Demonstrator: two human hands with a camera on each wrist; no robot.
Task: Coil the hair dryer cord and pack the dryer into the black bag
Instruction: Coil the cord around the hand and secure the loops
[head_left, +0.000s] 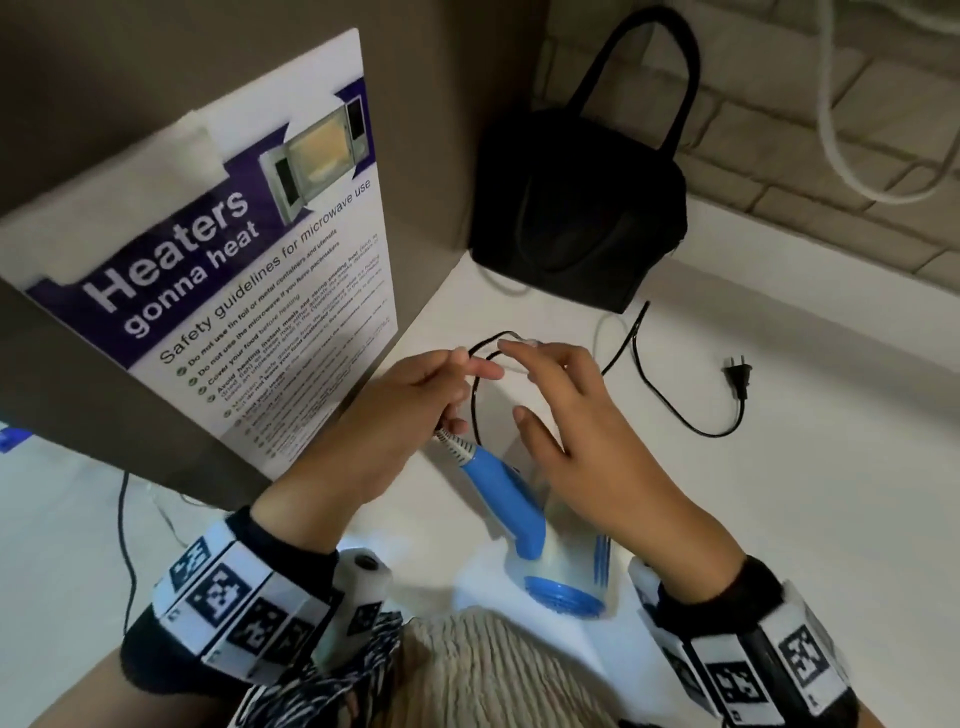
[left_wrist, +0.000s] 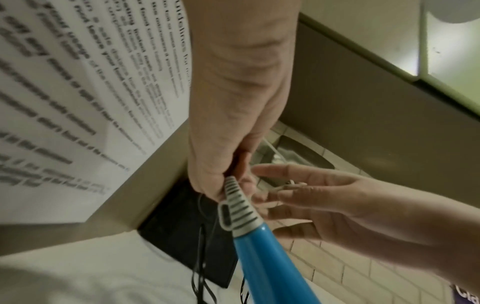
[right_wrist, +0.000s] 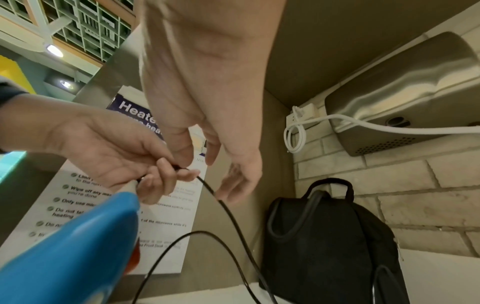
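The blue and white hair dryer (head_left: 511, 519) lies on the white counter (head_left: 779, 467) close to my body, handle pointing away. My left hand (head_left: 467, 384) pinches the black cord (head_left: 670, 410) just past the ribbed grey strain relief (left_wrist: 237, 203), holding a small loop. My right hand (head_left: 519, 379) hovers over that loop with fingers spread and relaxed, gripping nothing. The rest of the cord trails right across the counter to the plug (head_left: 737, 376). The black bag (head_left: 576, 208) stands upright in the back corner, handles up, also seen in the right wrist view (right_wrist: 324, 246).
A brown partition with a microwave safety poster (head_left: 249, 291) rises just left of my hands. A tiled wall (head_left: 831, 156) with a steel hand dryer (right_wrist: 405, 96) and a white cable (right_wrist: 296, 133) stands behind the bag. A thin black wire (head_left: 124, 545) hangs at the left.
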